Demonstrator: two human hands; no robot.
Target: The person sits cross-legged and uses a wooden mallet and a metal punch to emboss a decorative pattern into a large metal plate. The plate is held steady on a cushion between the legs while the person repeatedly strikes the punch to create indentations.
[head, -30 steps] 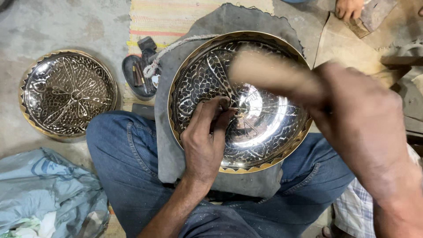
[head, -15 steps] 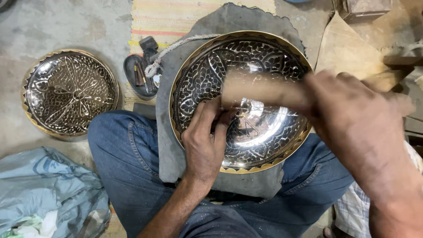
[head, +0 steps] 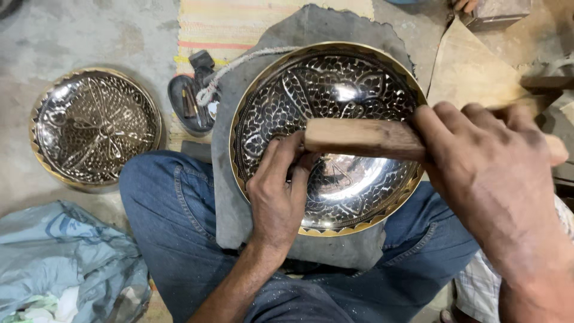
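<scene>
The right grip (head: 487,173) is clenched around a wooden stick (head: 359,139), held flat over the bowl (head: 326,90). The left grip (head: 278,191) rests inside, fingers pinched.

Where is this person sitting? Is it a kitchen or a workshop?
Most likely a metalworker's floor workshop. The right hand grips a wooden mallet over an engraved metal bowl on the lap, the left hand rests inside it, and a second engraved bowl lies on the concrete floor.

The left hand (head: 278,194) lies palm down, fingers curled together; the right hand (head: 490,173) is raised, fist closed.
</scene>
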